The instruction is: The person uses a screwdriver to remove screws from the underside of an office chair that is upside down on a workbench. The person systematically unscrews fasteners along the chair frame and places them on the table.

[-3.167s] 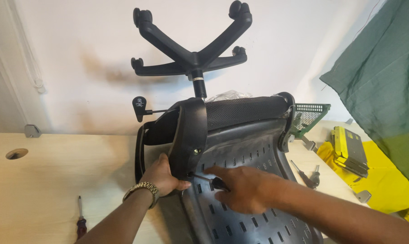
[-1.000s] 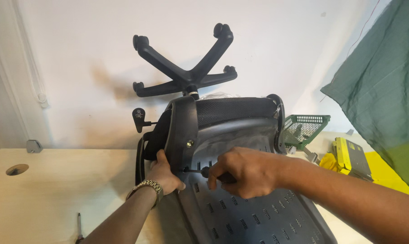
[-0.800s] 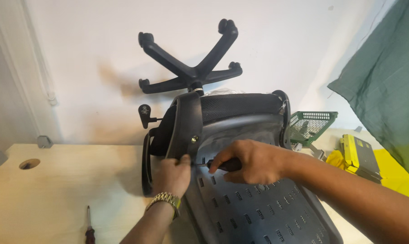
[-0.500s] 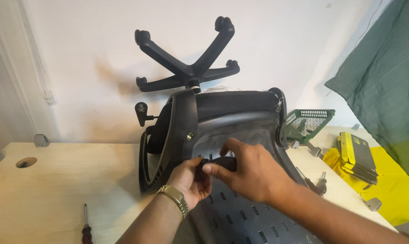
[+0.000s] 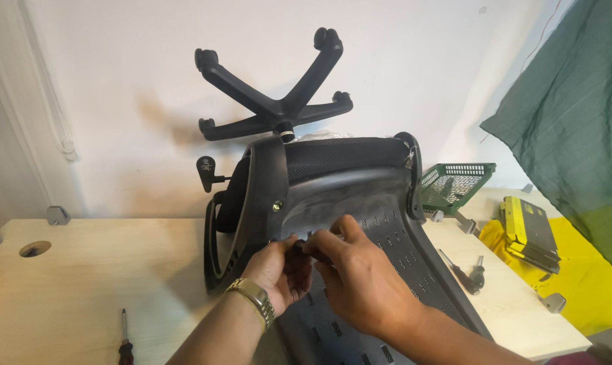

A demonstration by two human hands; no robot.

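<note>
A black office chair lies upended on a light wooden table (image 5: 83,290), its star base (image 5: 279,111) pointing at the white wall. The slotted plastic backrest (image 5: 394,209) slopes toward me, and a black armrest (image 5: 262,196) stands to its left. My left hand (image 5: 282,270), with a gold watch on the wrist, and my right hand (image 5: 360,277) meet at the foot of the armrest. Both close on a short dark tool handle (image 5: 299,247) pressed against the backrest. The tool's tip is hidden by my fingers.
A red-handled screwdriver (image 5: 125,341) lies near the table's front left, and a round hole (image 5: 34,249) is further left. To the right are a green basket (image 5: 454,184), loose hand tools (image 5: 468,270), a yellow-green box (image 5: 527,226) on yellow cloth (image 5: 590,290), and a hanging green cloth (image 5: 576,115).
My left hand has left the armrest's edge and slid right to join my right hand on the tool handle. The right hand has shifted slightly left and lower. The view has moved a little.
</note>
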